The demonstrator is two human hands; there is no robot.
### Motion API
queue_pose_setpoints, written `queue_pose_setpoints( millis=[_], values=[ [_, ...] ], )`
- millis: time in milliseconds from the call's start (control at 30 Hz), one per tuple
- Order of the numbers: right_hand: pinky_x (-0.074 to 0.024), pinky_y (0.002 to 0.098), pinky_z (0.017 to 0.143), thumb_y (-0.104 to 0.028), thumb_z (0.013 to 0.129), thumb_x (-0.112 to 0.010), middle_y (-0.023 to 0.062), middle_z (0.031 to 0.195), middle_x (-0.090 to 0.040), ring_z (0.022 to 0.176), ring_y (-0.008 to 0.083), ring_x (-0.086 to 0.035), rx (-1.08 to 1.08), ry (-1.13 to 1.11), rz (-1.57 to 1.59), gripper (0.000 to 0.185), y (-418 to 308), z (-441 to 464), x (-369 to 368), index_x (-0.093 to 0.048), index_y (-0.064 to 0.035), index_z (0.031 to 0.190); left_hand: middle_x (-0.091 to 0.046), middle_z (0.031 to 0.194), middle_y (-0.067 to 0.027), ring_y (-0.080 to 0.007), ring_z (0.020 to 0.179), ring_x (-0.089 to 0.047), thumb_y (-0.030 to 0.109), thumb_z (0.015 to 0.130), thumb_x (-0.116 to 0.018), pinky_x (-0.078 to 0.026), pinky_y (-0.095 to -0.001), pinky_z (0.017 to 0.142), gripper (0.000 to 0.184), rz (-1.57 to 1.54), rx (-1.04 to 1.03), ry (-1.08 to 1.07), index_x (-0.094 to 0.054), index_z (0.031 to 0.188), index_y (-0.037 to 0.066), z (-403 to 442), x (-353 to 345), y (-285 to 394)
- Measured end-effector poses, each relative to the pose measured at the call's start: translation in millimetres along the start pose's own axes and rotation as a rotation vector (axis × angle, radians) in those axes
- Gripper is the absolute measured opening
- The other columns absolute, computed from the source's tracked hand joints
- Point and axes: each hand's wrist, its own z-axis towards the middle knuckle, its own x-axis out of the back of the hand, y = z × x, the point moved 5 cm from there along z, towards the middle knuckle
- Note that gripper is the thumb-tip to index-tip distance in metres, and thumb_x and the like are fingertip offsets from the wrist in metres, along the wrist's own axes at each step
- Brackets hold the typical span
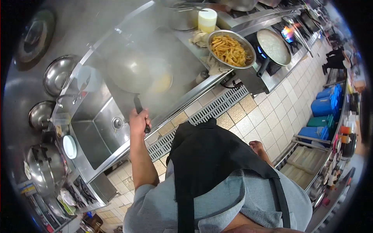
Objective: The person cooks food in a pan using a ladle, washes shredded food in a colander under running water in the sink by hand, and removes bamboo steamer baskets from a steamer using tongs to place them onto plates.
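Left hand (140, 120): your fingers closed round the black handle of a round metal pan (130, 72); the pan lies ahead of that hand, veiled in thick pale steam, near the stainless-steel sink basin (89, 136), which is to the hand's left; whether the pan touches anything below, and what it contains, cannot be told; a blurred, pale yellow round shape (161, 81) shows just right of it.

Right hand (256, 146): held low beside your black cloth apron (217, 155); fingers partly curled, narrow; you cannot tell from this view whether they hold anything.

Ahead of and between your hands: a perforated steel colander (250, 58) of golden-brown food strips (229, 50), near a white plastic container with a yellowish lower part (207, 20) and beige crumpled cloths (217, 66).

Ahead of your right hand: a dark-handled pan of white, cloudy liquid (274, 46) on the stove, blue flame at its edge; farther off, an orange-and-blue flame (287, 34) on another burner.

State of progress, by judgement: partway; the strips look cooked and are already in the colander; the steaming pan is in use, not yet released; the white liquid is over heat and not yet taken off.
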Motion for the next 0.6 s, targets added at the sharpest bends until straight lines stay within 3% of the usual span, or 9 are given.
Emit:
queue_pose_setpoints(
  millis=[33,100,133,200,333,400,467,600],
  values=[
    [-0.0487,0.0353,0.056,-0.011,0.087,-0.048,0.0094,0.082,-0.06,0.061,0.0203,-0.058,0.014,0.017,-0.025,0.017,-3,1,1,-0.055,-0.0064,0.102,-0.046,0.063,-0.002,-0.0092,0.042,-0.041,0.012,0.082,-0.056,-0.036,-0.0245,0.037,0.014,-0.007,0.003,0.013,-0.045,0.084,0.004,-4,9,-1],
    [-0.0487,0.0355,0.056,-0.011,0.087,-0.048,0.0093,0.082,-0.06,0.061,0.0203,-0.058,0.035,0.006,-0.075,0.017,-8,4,1,-0.055,-0.0062,0.102,-0.053,0.066,-0.0095,-0.0183,0.052,-0.054,0.012,0.077,-0.062,-0.043,-0.0328,0.045,0.02,0.448,-0.087,0.227,-0.049,0.087,-0.001,-16,41,0],
    [-0.0487,0.0357,0.056,-0.011,0.087,-0.048,0.0091,0.082,-0.06,0.062,0.0203,-0.058,0.055,-0.002,-0.109,0.017,-10,5,0,-0.055,-0.006,0.102,-0.053,0.066,-0.0095,-0.0183,0.052,-0.054,0.012,0.077,-0.062,-0.043,-0.0328,0.045,0.02,0.445,-0.078,0.237,-0.049,0.087,-0.001,-22,51,-4],
    [-0.0483,0.0349,0.055,-0.01,0.087,-0.048,0.0088,0.079,-0.06,0.06,0.0198,-0.058,0.091,0.026,-0.196,0.016,-24,-1,-9,-0.056,-0.0067,0.1,-0.056,0.07,-0.0124,-0.025,0.063,-0.056,0.012,0.077,-0.063,-0.045,-0.0361,0.058,0.024,0.789,-0.437,0.493,-0.05,0.089,-0.004,-40,69,10],
    [-0.0469,0.0326,0.052,-0.008,0.084,-0.048,0.0063,0.07,-0.057,0.054,0.0176,-0.056,0.067,0.056,-0.246,0.012,-68,-31,-41,-0.057,-0.0083,0.091,-0.052,0.065,-0.0082,-0.0219,0.057,-0.051,0.011,0.077,-0.063,-0.043,-0.0345,0.055,0.027,0.753,-0.596,0.525,-0.048,0.096,-0.001,-49,91,-10],
    [-0.047,0.0321,0.048,-0.012,0.083,-0.052,0.0059,0.068,-0.057,0.052,0.0171,-0.055,0.134,0.041,-0.267,0.008,-83,-31,-49,-0.057,-0.0064,0.086,-0.048,0.064,-0.004,-0.0129,0.045,-0.044,0.01,0.08,-0.06,-0.038,-0.0271,0.04,0.024,0.194,-0.238,0.279,-0.046,0.099,0.002,-55,81,-23],
    [-0.0478,0.0315,0.045,-0.016,0.081,-0.057,0.007,0.069,-0.058,0.052,0.0173,-0.056,0.195,0.015,-0.313,0.014,-90,-22,-54,-0.059,-0.0039,0.086,-0.042,0.061,-0.0002,-0.0061,0.037,-0.034,0.01,0.084,-0.055,-0.029,-0.0206,0.032,0.016,-0.183,-0.185,0.153,-0.044,0.096,0.006,-64,54,-24],
    [-0.0508,0.0303,0.051,-0.019,0.08,-0.06,0.0098,0.079,-0.063,0.063,0.0179,-0.062,0.291,0.025,-0.394,0.024,-110,-41,-61,-0.061,-0.0029,0.097,-0.036,0.057,0.0019,-0.006,0.036,-0.029,0.015,0.089,-0.05,-0.03,-0.0219,0.031,0.01,-0.579,-0.108,-0.062,-0.043,0.086,0.008,-71,22,-33]
  ],
)
